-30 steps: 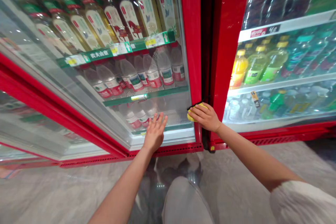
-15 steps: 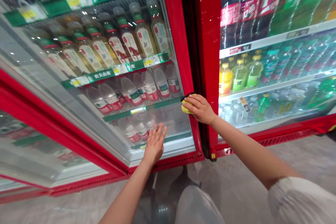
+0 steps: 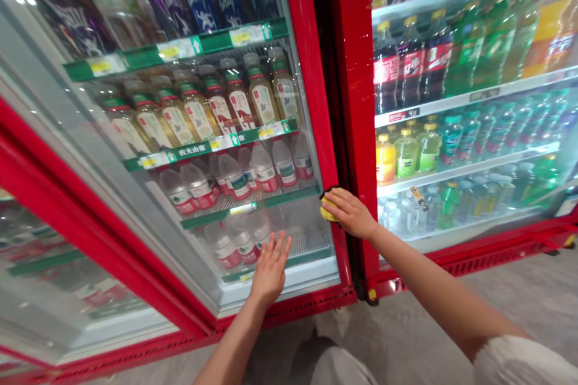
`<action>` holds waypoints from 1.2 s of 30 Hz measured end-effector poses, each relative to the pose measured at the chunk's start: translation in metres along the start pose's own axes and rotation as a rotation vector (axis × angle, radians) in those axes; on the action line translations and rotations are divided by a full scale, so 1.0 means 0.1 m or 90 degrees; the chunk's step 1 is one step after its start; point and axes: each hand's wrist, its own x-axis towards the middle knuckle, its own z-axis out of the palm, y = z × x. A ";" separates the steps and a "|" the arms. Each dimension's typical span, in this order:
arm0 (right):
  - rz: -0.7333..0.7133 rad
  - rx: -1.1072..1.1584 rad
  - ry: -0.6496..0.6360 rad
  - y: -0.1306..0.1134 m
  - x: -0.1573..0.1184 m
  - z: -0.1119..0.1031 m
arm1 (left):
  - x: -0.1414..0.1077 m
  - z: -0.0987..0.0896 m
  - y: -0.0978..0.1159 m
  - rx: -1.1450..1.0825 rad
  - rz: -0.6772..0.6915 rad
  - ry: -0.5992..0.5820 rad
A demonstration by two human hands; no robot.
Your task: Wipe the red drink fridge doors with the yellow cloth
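My right hand (image 3: pixel 351 212) presses a yellow cloth with a dark edge (image 3: pixel 329 209) against the red frame (image 3: pixel 326 150) of a glass-door drinks fridge. Its fingers curl over the cloth and cover part of it. Lower and to the left, my left hand (image 3: pixel 271 269) has its fingers spread toward the glass door (image 3: pixel 307 216), holding nothing. Behind that glass, water bottles with red-and-white labels (image 3: pixel 230 252) stand on the bottom shelf, just left of my fingertips.
A second red fridge (image 3: pixel 356 102) stands to the right across a narrow dark gap, stocked with cola bottles (image 3: pixel 410 60) and other drinks. Tea bottles (image 3: pixel 174 114) line a middle shelf on the left. Grey floor (image 3: pixel 510 295) lies below, with another red-framed door (image 3: pixel 90 240) at far left.
The view has tilted up, so shelves and both hands appear lower. My right hand stays on the red frame with the cloth; my left hand remains spread by the glass.
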 end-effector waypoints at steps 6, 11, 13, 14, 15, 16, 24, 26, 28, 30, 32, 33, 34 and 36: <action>0.009 -0.067 -0.063 0.06 0.23 -0.07 | 0.01 -0.03 0.00 -0.009 -0.007 -0.028; 0.107 -0.165 -0.009 -0.06 0.51 0.05 | 0.03 -0.05 0.05 -0.021 -0.013 -0.040; 0.076 -0.175 -0.045 -0.24 0.28 0.09 | 0.04 -0.06 0.07 -0.023 -0.013 -0.050; 0.045 -0.165 -0.073 -0.32 0.14 0.09 | 0.04 -0.07 0.08 -0.022 -0.012 -0.056; 0.005 -0.146 -0.102 -0.38 0.01 0.08 | 0.04 -0.08 0.09 -0.020 -0.011 -0.061; -0.032 -0.123 -0.126 -0.42 -0.08 0.06 | 0.04 -0.10 0.09 -0.016 -0.010 -0.064; 0.193 -0.158 0.038 -0.45 0.52 0.32 | 0.07 -0.31 -0.05 0.037 -0.006 0.018; 0.189 -0.175 0.057 -0.57 0.52 0.40 | 0.11 -0.34 -0.14 0.045 -0.029 0.048; 0.105 -0.173 0.000 -0.66 0.35 0.40 | 0.13 -0.36 -0.24 0.047 -0.042 0.071; 0.012 -0.156 -0.079 -0.68 0.14 0.32 | 0.13 -0.36 -0.36 0.046 -0.053 0.089; 0.019 -0.155 -0.101 -0.65 0.05 0.25 | 0.11 -0.35 -0.47 0.045 -0.066 0.104; 0.056 -0.160 -0.084 -0.63 0.07 0.24 | 0.10 -0.35 -0.51 0.043 -0.069 0.108; 0.105 -0.165 -0.054 -0.62 0.13 0.26 | 0.08 -0.34 -0.55 0.041 -0.069 0.111; 0.194 -0.172 0.015 -0.65 0.33 0.37 | 0.06 -0.34 -0.59 0.034 -0.061 0.110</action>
